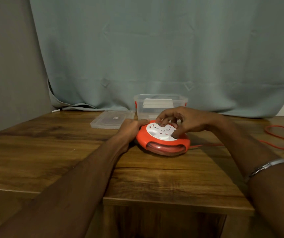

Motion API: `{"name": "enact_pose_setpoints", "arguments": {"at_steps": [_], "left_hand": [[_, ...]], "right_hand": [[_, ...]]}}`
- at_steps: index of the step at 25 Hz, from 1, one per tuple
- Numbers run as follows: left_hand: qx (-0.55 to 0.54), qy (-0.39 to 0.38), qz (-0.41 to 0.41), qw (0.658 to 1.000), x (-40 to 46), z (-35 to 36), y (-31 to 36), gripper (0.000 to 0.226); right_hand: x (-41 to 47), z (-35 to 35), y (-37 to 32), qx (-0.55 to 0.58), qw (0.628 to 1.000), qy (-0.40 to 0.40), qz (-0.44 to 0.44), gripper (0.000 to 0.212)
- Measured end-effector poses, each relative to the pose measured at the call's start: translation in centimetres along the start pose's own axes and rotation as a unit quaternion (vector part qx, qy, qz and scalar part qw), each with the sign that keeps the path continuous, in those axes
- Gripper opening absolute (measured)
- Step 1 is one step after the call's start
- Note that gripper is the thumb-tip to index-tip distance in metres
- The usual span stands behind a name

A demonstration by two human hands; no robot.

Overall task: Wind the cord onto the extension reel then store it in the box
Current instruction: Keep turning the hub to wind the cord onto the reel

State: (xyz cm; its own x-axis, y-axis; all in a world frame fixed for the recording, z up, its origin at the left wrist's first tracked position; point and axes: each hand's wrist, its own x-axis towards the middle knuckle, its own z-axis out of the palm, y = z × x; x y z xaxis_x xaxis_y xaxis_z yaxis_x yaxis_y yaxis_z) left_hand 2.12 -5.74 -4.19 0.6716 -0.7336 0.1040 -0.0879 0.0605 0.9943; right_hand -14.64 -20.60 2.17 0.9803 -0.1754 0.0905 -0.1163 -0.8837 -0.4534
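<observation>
An orange extension reel [161, 143] with a white socket face lies flat on the wooden table [52, 148]. My left hand [131, 128] grips its left rim, fingers curled over the edge. My right hand [180, 122] rests on the white face, its curled fingertips pressing into it. Coils of cord show through the slot in the reel's front. A loose length of orange cord [283, 140] runs from the reel's right side across the table to the right. A clear plastic box [160, 104] with orange clips stands open just behind the reel.
The box's clear lid [112, 119] lies flat to the left of the box. A grey curtain [155, 48] hangs behind the table. A small white object [55, 111] lies at the far left edge. Something white sits inside the box.
</observation>
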Motion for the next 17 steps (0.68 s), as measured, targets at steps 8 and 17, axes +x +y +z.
{"name": "enact_pose_setpoints", "arguments": {"at_steps": [8, 17], "left_hand": [[-0.024, -0.023, -0.014, 0.999, 0.2, -0.3, 0.1, 0.030], [-0.037, -0.028, -0.014, 0.999, 0.1, -0.6, 0.0, 0.030]], "right_hand": [[-0.4, 0.2, -0.5, 0.078, 0.996, 0.033, -0.006, 0.070], [-0.3, 1.0, -1.9, -0.006, 0.996, 0.089, -0.010, 0.056]]}}
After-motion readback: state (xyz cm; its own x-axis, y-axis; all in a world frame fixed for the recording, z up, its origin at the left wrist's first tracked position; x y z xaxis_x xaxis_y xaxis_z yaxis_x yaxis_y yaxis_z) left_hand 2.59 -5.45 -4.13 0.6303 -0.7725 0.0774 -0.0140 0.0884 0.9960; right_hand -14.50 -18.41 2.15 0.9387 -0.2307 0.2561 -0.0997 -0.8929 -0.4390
